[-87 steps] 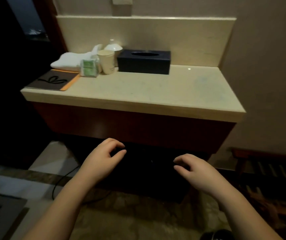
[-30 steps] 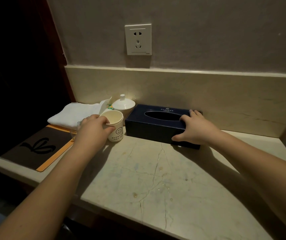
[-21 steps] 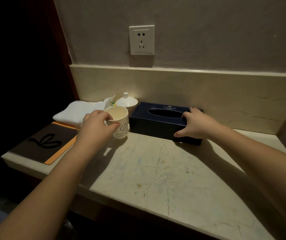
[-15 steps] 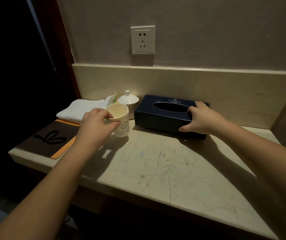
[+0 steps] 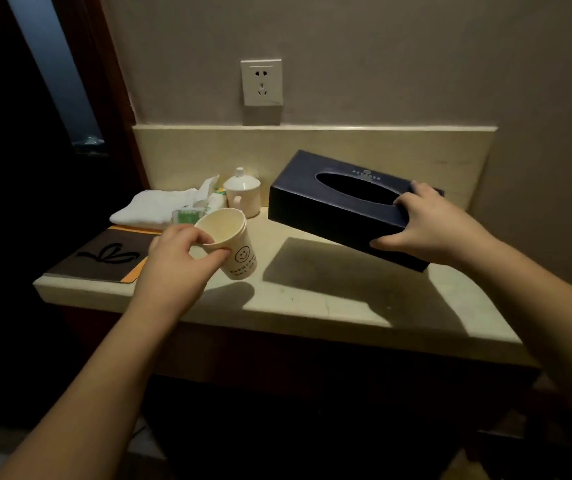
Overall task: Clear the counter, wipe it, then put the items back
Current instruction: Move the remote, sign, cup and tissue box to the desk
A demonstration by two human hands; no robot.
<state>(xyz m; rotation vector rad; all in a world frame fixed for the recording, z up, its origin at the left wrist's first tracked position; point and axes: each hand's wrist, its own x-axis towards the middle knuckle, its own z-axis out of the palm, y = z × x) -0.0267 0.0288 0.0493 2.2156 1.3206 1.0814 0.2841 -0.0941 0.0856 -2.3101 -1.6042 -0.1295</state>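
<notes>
My left hand pinches the rim of a cream paper cup with a smiley face, holding it tilted above the counter. My right hand grips the right end of a dark blue tissue box, which is lifted off the marble and casts a shadow below. At the back left sit a folded white towel, a small green packet and a white lidded ceramic cup.
A brown and orange folder with a black bow mark lies at the counter's left end. A wall socket is above the backsplash. Dark space lies left of the counter and below it.
Both hands reached the counter and took hold of the cup and the tissue box. Since half a second ago both have been lifted off the marble and drawn toward me.
</notes>
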